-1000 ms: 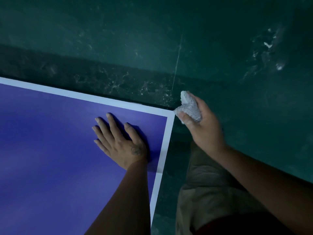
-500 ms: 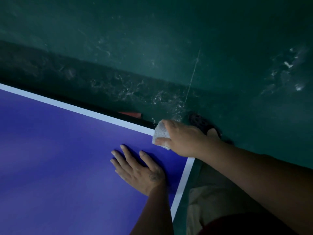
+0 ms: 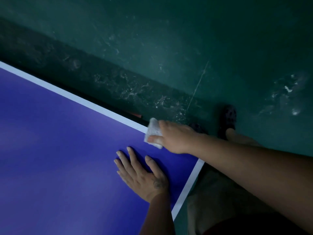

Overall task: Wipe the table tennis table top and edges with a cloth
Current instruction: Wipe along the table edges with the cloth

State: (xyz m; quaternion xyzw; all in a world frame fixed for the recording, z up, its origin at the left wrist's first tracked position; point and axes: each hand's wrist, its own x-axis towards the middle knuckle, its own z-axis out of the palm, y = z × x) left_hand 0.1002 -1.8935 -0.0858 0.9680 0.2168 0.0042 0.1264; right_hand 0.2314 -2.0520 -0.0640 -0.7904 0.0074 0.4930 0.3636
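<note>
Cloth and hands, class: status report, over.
Left hand flat on purple tabletop. Right hand grips white cloth on white edge line. No obstacle seen on top.

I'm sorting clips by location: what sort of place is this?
Probably an indoor sports hall or games room: a purple-blue table tennis table top with white edge lines over a scuffed dark green floor. The right hand holds a cloth on it.

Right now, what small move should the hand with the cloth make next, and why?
Probably slide the cloth leftward along the white edge line: the right hand pinches it on that line, while the left hand lies flat on the table, bracing.
</note>
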